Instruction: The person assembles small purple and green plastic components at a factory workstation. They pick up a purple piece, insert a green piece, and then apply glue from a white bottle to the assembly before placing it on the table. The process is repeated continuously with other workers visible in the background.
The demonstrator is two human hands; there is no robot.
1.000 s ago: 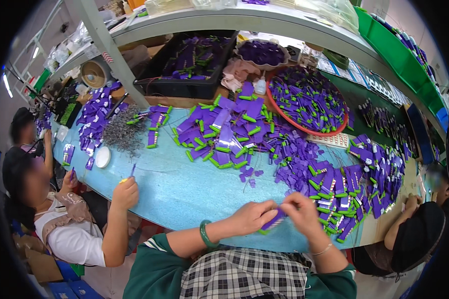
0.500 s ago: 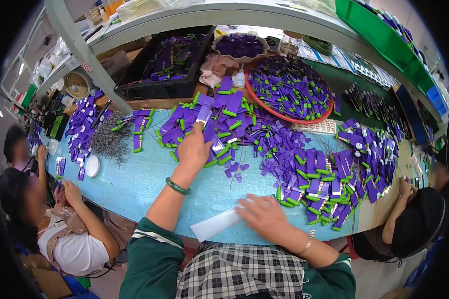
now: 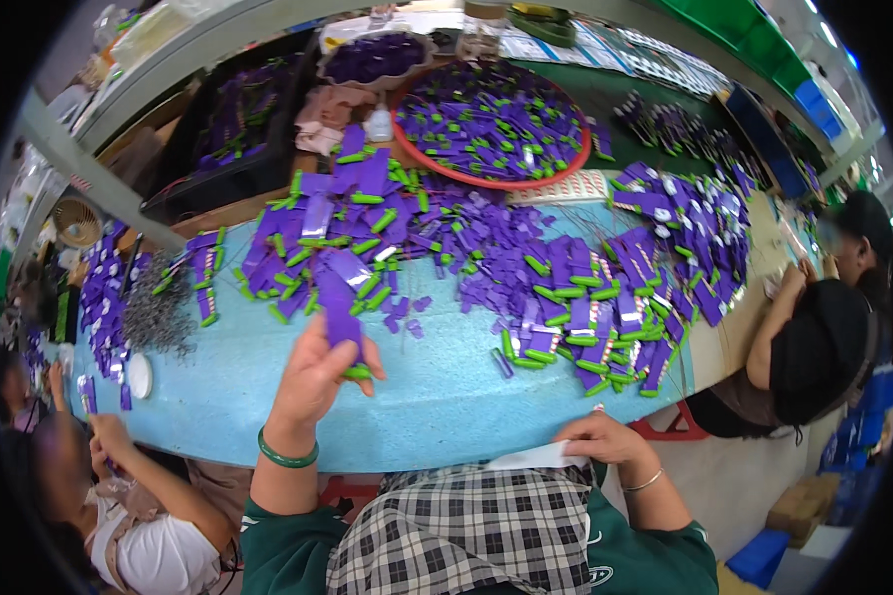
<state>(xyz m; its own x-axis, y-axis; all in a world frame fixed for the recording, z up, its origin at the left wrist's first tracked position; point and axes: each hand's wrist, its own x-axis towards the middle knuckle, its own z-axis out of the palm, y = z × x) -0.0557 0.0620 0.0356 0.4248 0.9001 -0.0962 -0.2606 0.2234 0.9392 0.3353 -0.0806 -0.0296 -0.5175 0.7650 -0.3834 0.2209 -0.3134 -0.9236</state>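
Over the near part of the table, my left hand (image 3: 308, 382) pinches a flat purple piece (image 3: 340, 312) with a green end, thumb on top. The piece points away from me toward a heap of similar purple pieces with green ends (image 3: 372, 218). At the table's front edge, my right hand (image 3: 610, 438) is closed on the end of a white strip (image 3: 528, 457). The strip lies partly against the plaid apron (image 3: 466, 526). A small loose purple piece (image 3: 503, 363) lies beside the right-hand heap of purple and green pieces (image 3: 605, 297).
A red-rimmed round tray (image 3: 574, 171) of purple pieces stands at the back, with a black bin (image 3: 169, 203) to its left. A tangle of thin wires (image 3: 154, 312) and a white lid (image 3: 140, 376) lie at left. People sit on both sides.
My left hand has come back from the heap with a purple piece. My right hand has drawn the white strip toward me at the table edge. The view has shifted rightward.
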